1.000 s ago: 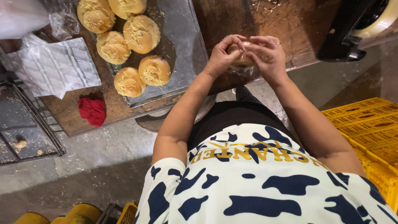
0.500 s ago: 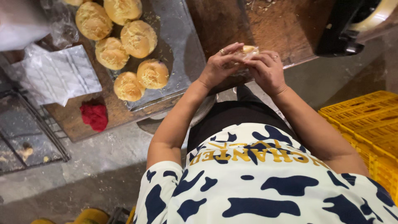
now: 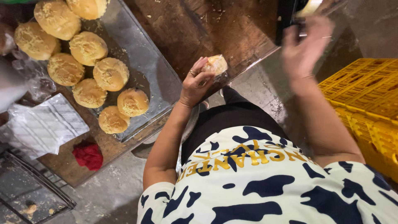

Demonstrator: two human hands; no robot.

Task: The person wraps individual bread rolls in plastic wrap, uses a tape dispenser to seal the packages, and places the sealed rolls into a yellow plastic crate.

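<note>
My left hand (image 3: 195,85) holds a bun wrapped in clear plastic (image 3: 215,65) above the edge of the dark wooden table (image 3: 199,29). My right hand (image 3: 306,43) is blurred and raised to the right, fingers spread, close to a black tape dispenser (image 3: 290,14) at the table's far right edge. It holds nothing. To the left, a metal baking tray (image 3: 141,58) carries several round golden buns (image 3: 110,74) with crumbly tops.
A stack of clear plastic bags (image 3: 39,126) and a red cloth (image 3: 88,155) lie on the table left of the tray. A wire rack (image 3: 25,195) sits at the lower left. Yellow plastic crates (image 3: 367,99) stand on the right, over a concrete floor.
Both hands were together around the bun. Now my right hand has let go and swung right toward the dispenser, while my left hand keeps the wrapped bun.
</note>
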